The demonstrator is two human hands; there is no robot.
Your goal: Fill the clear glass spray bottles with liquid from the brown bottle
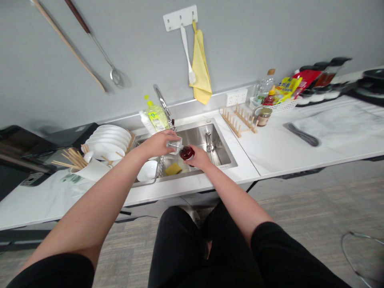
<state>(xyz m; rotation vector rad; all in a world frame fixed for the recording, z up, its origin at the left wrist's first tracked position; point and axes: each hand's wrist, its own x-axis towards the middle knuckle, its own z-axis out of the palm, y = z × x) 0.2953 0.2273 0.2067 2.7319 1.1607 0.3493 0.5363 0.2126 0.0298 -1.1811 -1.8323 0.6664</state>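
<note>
Over the steel sink (226, 151), my left hand (160, 143) has its fingers closed round a small clear container (175, 145), tilted toward the right. Just beside it, my right hand (199, 157) grips a dark red bottle (187, 153), whose top end points toward the clear container. The two objects are close together; whether they touch is hard to tell. Below them in the sink lies a yellow sponge (173, 169). A white bowl (147, 171) sits in the rack at the sink's left side.
Behind the sink stand a faucet (162, 100) and a green soap bottle (157, 116). Stacked white plates (108, 140) and a chopstick holder (95, 169) are at left. A wooden rack (239, 120), a jar (264, 117) and a condiment basket (283, 106) stand at right.
</note>
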